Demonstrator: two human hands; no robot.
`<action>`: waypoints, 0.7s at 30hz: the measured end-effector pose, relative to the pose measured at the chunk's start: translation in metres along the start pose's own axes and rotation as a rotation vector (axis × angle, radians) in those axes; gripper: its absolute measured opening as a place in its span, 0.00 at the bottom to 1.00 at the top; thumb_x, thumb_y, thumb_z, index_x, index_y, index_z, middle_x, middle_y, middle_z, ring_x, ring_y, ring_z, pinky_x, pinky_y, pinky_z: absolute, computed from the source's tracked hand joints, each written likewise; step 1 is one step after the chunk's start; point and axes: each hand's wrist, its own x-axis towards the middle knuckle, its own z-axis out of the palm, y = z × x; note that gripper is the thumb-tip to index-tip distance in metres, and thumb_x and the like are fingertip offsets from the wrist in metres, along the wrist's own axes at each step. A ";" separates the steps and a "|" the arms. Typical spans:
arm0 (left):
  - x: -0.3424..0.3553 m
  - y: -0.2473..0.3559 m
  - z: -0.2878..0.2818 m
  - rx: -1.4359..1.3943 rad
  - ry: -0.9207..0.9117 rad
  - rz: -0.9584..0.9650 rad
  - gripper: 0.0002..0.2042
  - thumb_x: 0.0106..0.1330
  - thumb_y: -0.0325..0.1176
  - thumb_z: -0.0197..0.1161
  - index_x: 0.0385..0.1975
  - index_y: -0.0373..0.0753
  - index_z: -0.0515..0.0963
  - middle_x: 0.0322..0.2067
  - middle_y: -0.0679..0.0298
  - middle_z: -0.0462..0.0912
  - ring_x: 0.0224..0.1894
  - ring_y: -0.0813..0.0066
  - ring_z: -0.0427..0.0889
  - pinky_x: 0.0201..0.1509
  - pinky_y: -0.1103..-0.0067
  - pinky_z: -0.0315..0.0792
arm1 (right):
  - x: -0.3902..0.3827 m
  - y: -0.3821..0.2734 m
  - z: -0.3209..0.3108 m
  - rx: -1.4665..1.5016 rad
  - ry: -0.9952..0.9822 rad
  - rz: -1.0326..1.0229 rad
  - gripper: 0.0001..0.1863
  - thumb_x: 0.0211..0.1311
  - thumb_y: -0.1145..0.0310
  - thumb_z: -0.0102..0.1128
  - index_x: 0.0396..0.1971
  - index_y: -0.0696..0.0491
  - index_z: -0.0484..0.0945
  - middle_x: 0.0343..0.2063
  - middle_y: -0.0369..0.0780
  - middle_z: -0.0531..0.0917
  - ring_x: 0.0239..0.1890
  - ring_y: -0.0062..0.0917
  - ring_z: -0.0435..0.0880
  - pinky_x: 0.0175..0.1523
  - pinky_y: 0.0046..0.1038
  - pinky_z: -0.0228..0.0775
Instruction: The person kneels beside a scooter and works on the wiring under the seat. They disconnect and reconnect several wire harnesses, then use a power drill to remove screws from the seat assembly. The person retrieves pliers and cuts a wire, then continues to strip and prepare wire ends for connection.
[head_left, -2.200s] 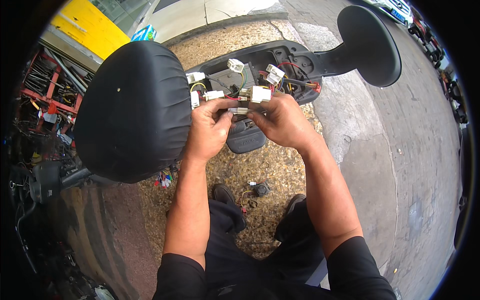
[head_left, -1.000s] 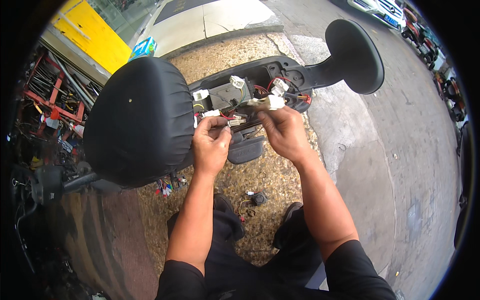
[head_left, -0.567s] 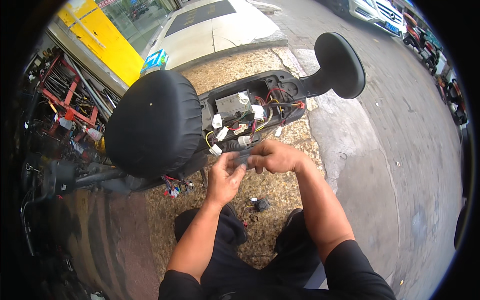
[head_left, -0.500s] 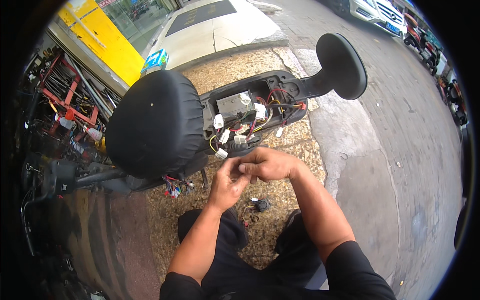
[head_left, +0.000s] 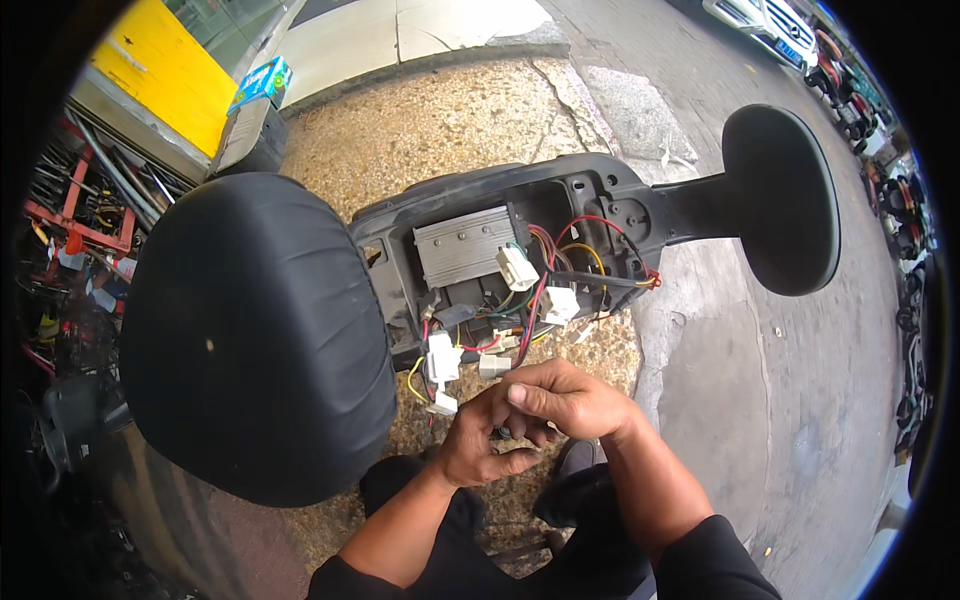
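**Meeting beside the wires (head_left: 605, 281)**

Over there the left hand (head_left: 478, 440) is half curled, and the right hand (head_left: 578, 402) is bent over its fingers, the two touching. I can't tell whether they pinch anything. Just beyond them, a pale plug (head_left: 494, 367) sits near the open tray's (head_left: 390, 290) edge. Inside lies a ribbed metal box (head_left: 462, 245). A black seat (head_left: 260, 340) stands left, a dark pad (head_left: 785, 200) right; past that, a white car (head_left: 765, 25).
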 end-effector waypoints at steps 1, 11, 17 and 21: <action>-0.001 -0.001 0.000 0.072 0.028 -0.043 0.17 0.55 0.26 0.69 0.43 0.32 0.74 0.30 0.64 0.81 0.36 0.75 0.83 0.45 0.77 0.78 | 0.002 0.003 0.000 0.005 0.009 0.019 0.21 0.76 0.56 0.45 0.30 0.56 0.79 0.18 0.34 0.77 0.19 0.15 0.74 0.25 0.19 0.66; -0.077 0.047 0.036 0.338 0.134 -0.615 0.09 0.58 0.26 0.71 0.36 0.32 0.80 0.30 0.69 0.84 0.34 0.85 0.79 0.38 0.81 0.75 | -0.049 0.029 0.080 0.595 0.434 0.262 0.16 0.73 0.62 0.50 0.34 0.59 0.79 0.25 0.36 0.80 0.26 0.19 0.75 0.31 0.23 0.68; -0.174 0.196 0.094 0.689 0.256 -0.660 0.15 0.62 0.40 0.66 0.40 0.34 0.81 0.32 0.50 0.85 0.37 0.54 0.86 0.41 0.66 0.76 | -0.085 -0.052 0.174 0.037 0.173 0.561 0.10 0.70 0.65 0.54 0.40 0.56 0.78 0.24 0.36 0.80 0.23 0.20 0.78 0.27 0.23 0.69; -0.235 0.261 0.118 0.609 0.339 -0.782 0.17 0.65 0.42 0.64 0.45 0.35 0.80 0.37 0.50 0.85 0.42 0.56 0.84 0.44 0.65 0.75 | -0.080 -0.113 0.230 -0.172 -0.126 0.681 0.14 0.68 0.65 0.56 0.47 0.57 0.78 0.27 0.37 0.82 0.24 0.21 0.80 0.27 0.23 0.72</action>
